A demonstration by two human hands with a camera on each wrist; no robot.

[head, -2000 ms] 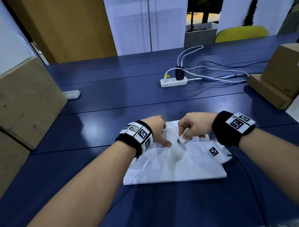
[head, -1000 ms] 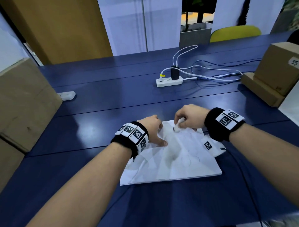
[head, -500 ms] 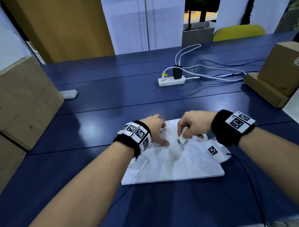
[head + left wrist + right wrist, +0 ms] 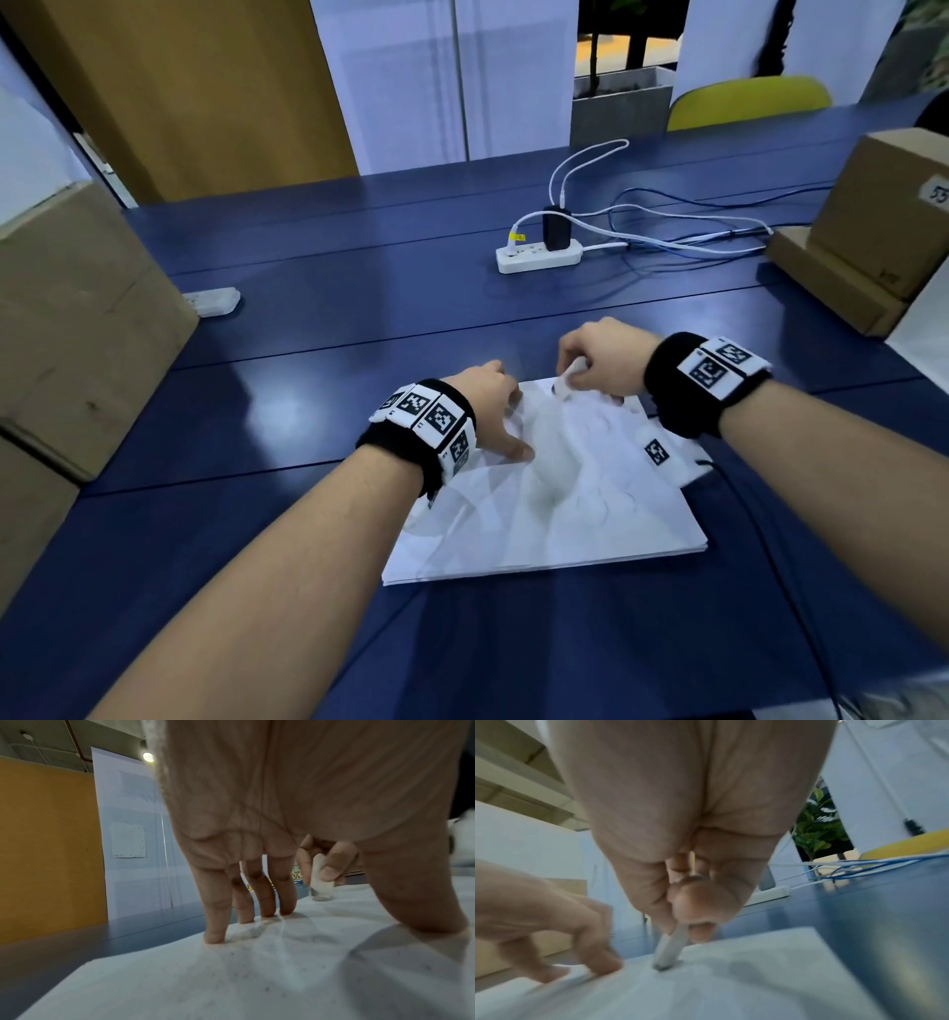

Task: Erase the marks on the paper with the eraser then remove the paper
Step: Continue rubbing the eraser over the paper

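A stack of white paper [image 4: 565, 514] with faint pencil outlines lies on the blue table [image 4: 359, 308]. My right hand [image 4: 595, 354] pinches a white eraser [image 4: 567, 380] and presses its tip on the paper near the far edge. In the right wrist view the eraser [image 4: 670, 949] stands tilted, its dirty tip on the sheet [image 4: 731, 983]. My left hand [image 4: 493, 416] presses straight fingers and thumb on the paper's far left part. The left wrist view shows these fingers [image 4: 257, 892] on the paper [image 4: 257, 983], which carries grey crumbs, with the eraser [image 4: 321, 882] beyond.
A white power strip [image 4: 539, 254] with a black charger and trailing cables [image 4: 667, 231] lies further back. Cardboard boxes stand at the left [image 4: 77, 318] and the right [image 4: 883, 216]. A small white device [image 4: 213, 300] sits left. A black cable [image 4: 770, 565] runs along the paper's right side.
The right hand has rubbed the eraser back and forth, and it now sits nearer the paper's far edge than half a second ago. The left hand stays pressed on the paper.
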